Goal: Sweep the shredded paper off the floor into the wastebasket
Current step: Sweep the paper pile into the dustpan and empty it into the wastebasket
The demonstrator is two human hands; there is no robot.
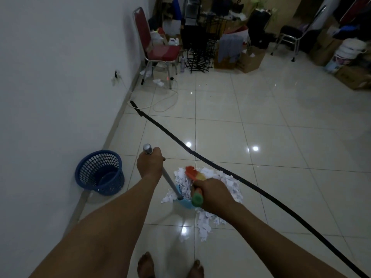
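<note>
Just under right grip (215, 194), shredded paper (230, 185)

A single head-worn, wide-angle camera looks forward and steeply down from standing height onto the glossy pale tiled floor (281, 121). The person's two bare forearms reach in from the bottom edge, and bare feet (146, 265) show at the lower border, directly beneath the lens. The white wall (50, 77) runs along the left side. The far end of the room, with a red padded metal-framed chair (158, 49), lies along the top edge, bent by the lens.
</note>
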